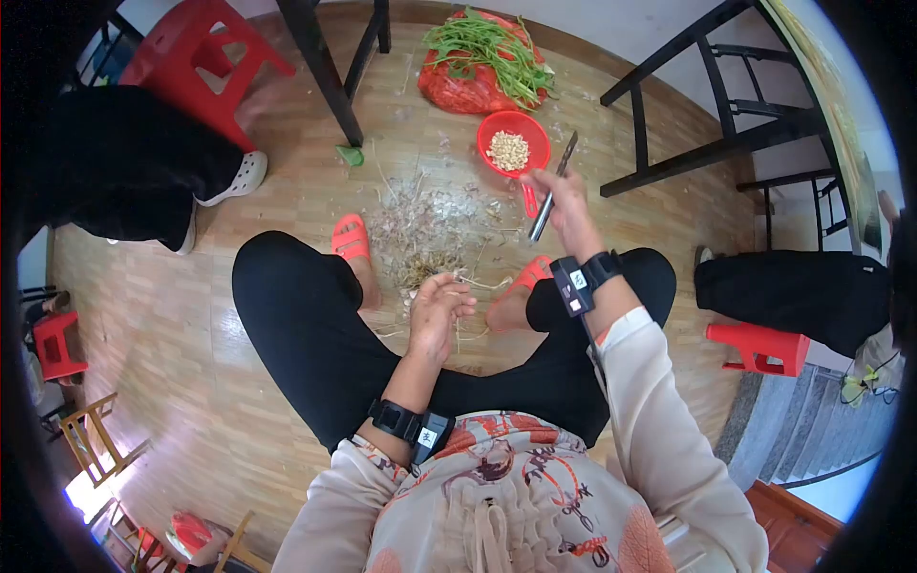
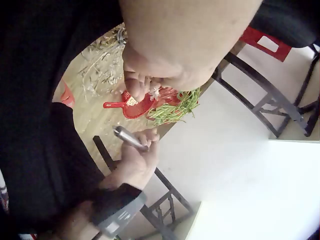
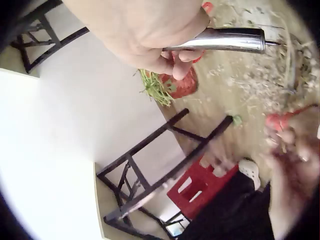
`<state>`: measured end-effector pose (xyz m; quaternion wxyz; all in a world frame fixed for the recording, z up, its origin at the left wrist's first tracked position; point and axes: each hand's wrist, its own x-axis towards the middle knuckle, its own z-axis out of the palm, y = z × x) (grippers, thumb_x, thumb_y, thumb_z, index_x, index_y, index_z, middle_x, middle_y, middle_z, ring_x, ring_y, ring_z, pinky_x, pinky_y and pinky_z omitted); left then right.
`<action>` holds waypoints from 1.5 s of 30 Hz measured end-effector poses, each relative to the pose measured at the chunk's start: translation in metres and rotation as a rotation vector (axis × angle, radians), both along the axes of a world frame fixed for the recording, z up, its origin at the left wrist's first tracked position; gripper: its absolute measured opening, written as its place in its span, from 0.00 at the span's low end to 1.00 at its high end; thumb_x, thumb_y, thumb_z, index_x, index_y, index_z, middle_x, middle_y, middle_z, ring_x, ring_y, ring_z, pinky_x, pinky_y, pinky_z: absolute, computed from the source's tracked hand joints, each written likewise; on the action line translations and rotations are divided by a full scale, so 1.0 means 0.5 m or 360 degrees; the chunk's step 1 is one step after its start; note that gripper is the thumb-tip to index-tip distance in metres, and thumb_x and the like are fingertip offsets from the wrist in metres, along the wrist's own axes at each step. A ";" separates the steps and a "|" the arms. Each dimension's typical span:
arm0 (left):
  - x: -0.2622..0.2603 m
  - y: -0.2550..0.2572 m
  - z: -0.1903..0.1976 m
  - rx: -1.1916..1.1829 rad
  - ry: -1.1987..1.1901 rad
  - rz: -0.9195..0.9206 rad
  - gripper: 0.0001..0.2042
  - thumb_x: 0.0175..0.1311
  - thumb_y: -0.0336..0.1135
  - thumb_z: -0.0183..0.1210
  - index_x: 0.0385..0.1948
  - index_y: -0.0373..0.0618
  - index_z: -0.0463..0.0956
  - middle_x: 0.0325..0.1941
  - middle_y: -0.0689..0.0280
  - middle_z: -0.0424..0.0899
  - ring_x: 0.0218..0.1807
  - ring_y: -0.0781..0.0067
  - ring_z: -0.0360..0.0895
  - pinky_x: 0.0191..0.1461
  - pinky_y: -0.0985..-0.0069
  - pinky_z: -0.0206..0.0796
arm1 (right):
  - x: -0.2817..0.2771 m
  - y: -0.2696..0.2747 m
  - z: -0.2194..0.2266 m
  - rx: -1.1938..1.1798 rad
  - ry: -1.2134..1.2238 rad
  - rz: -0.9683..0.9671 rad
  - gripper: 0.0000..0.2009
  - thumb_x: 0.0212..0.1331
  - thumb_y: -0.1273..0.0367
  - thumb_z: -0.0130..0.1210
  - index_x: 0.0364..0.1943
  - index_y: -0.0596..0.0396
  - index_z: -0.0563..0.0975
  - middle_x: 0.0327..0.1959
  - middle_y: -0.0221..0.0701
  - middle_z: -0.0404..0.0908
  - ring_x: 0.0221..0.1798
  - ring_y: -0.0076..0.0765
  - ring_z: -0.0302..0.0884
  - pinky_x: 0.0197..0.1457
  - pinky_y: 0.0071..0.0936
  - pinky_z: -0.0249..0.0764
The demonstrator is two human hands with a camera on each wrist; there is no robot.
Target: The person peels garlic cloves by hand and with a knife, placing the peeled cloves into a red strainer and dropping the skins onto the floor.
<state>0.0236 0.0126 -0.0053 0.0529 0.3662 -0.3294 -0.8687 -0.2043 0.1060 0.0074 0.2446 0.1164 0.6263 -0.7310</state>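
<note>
My right hand (image 1: pixel 570 212) grips a knife (image 1: pixel 541 218) by its shiny metal handle, the dark blade pointing away from me beside the scoop. The right wrist view shows the handle (image 3: pixel 230 40) jutting out of the curled fingers. Between my knees, over the floor litter, my left hand (image 1: pixel 437 320) has bent fingers. At its fingertips in the left wrist view is a small white garlic piece (image 2: pixel 155 93), mostly covered by them. Peeled garlic cloves (image 1: pixel 507 150) lie in a red plastic scoop (image 1: pixel 543 134). Unpeeled garlic (image 1: pixel 432 268) is heaped beneath my left hand.
Papery skins (image 1: pixel 411 215) litter the wooden floor. Green leafy stalks (image 1: pixel 492 53) lie on a red bag (image 1: pixel 444 91) by the wall. Dark table legs (image 1: pixel 330 86), red stools (image 1: pixel 205 67) and seated people surround the spot. My feet in red slippers (image 1: pixel 351 239) flank the litter.
</note>
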 end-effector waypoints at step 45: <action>0.001 0.010 0.023 -0.0466 0.0151 -0.0293 0.08 0.49 0.26 0.55 0.31 0.35 0.73 0.22 0.64 0.76 0.22 0.80 0.72 0.23 0.86 0.63 | 0.324 0.052 0.024 -0.0058 -0.0121 0.0357 0.06 0.50 0.68 0.53 0.25 0.56 0.73 0.16 0.24 0.71 0.13 0.14 0.63 0.14 0.11 0.57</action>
